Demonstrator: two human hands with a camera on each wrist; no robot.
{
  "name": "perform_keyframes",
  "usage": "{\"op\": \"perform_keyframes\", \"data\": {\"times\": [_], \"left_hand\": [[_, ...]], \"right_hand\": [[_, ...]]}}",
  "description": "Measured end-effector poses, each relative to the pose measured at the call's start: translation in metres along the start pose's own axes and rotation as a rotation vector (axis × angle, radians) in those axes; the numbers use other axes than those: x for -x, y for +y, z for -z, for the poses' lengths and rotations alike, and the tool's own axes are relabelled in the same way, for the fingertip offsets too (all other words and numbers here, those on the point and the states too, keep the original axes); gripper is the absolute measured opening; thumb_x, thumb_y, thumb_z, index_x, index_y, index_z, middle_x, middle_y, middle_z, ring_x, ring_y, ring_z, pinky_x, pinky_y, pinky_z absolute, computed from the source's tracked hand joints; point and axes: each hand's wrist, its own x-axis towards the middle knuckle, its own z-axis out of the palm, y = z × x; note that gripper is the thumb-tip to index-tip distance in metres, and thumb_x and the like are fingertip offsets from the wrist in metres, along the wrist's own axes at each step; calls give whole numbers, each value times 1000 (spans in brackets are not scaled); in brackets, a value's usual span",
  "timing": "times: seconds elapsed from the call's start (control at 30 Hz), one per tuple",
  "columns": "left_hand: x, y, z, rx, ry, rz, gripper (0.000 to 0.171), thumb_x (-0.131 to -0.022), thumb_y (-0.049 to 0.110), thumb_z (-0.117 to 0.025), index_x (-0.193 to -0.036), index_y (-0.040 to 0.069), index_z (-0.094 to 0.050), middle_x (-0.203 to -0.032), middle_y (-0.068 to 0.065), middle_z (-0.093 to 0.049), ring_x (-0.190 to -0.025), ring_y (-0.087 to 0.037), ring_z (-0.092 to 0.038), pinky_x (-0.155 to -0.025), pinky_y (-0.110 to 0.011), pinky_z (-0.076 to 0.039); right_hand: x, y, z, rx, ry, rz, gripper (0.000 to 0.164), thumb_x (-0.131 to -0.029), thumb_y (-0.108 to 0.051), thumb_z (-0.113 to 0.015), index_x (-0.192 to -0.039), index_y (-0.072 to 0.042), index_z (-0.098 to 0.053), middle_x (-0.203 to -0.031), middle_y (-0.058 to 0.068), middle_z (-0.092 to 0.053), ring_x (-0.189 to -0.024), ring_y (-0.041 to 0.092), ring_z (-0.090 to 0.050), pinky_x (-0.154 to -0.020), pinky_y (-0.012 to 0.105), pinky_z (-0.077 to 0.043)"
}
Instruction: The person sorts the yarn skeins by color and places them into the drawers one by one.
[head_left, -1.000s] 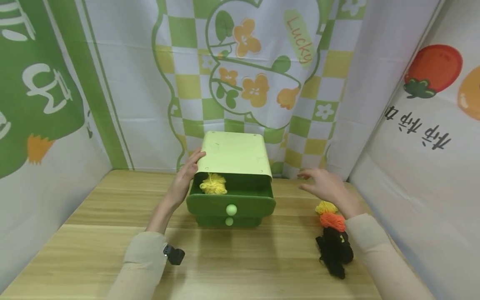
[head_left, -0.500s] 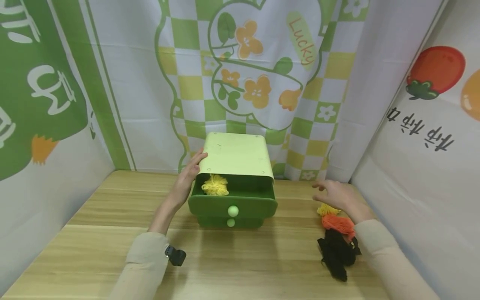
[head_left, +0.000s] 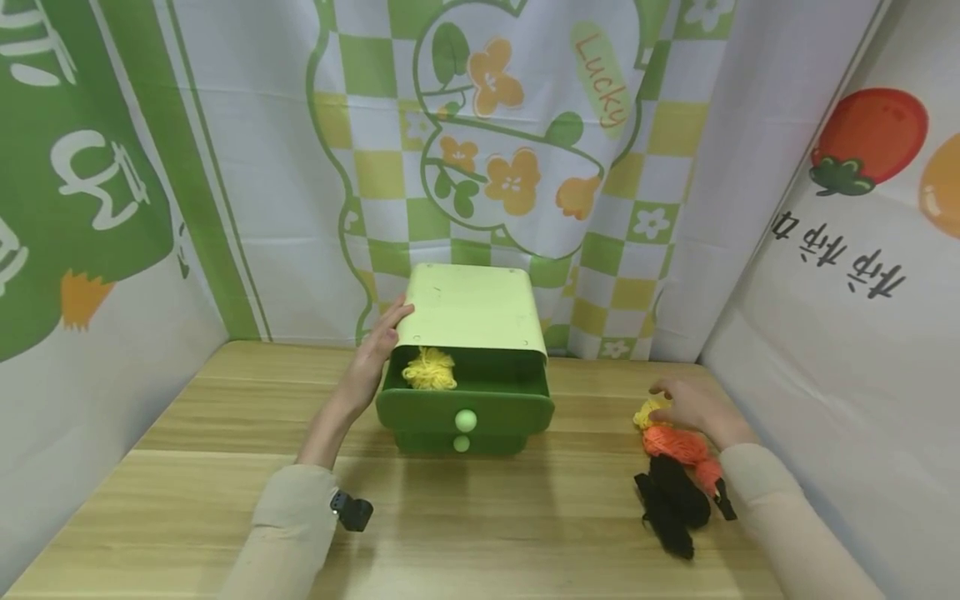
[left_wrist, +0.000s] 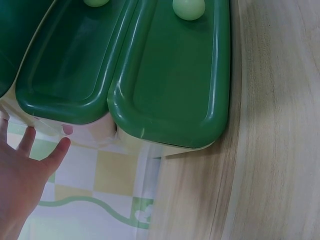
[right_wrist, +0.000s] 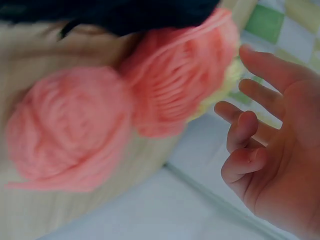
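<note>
My left hand (head_left: pixel 363 367) rests with extended fingers against the left side of a small green drawer box (head_left: pixel 472 304). The box's upper drawer (head_left: pixel 420 410) is pulled out, and a yellow yarn ball (head_left: pixel 431 370) lies in its left part. At the right, my right hand (head_left: pixel 697 410) reaches over another yellow yarn ball (head_left: pixel 642 415), its fingertips right at the yarn. In the right wrist view its fingers are spread and partly bent, holding nothing. Beside them lie two orange yarn balls (right_wrist: pixel 182 75), with the yellow yarn (right_wrist: pixel 215 97) partly hidden behind.
Black yarn (head_left: pixel 671 500) lies nearer me, in front of the orange balls. The lower drawer (head_left: pixel 427 443) sits farther in beneath the upper one. A printed curtain (head_left: pixel 510 167) stands behind the wooden table (head_left: pixel 480 533), and a white wall cloth (head_left: pixel 840 350) borders its right side.
My right hand has moved right and down onto the yellow yarn ball beside the orange yarn. More of the orange yarn shows beside the sleeve. The left hand stays at the box.
</note>
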Motion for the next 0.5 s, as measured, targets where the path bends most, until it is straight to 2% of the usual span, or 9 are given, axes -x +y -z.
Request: {"op": "perform_keyframes", "data": {"times": [0.23, 0.5], "left_hand": [[0, -1, -1, 10, 5, -5, 52, -107, 25, -25, -156, 8, -29, -169, -7, -7, -155, -33, -2, -116, -72, -4], [0, -1, -1, 4, 4, -4, 53, -106, 25, -26, -156, 7, -28, -168, -11, -6, -154, -35, -2, -115, -74, -3]], "right_hand": [[6, 16, -8, -69, -47, -34, 59, -91, -36, -70, -133, 3, -55, -124, 32, -62, -113, 48, -60, -90, 61, -50], [5, 16, -9, -94, -113, -91, 67, -93, -42, -66, -140, 3, -49, -126, 33, -60, -115, 49, -58, -91, 63, -48]]}}
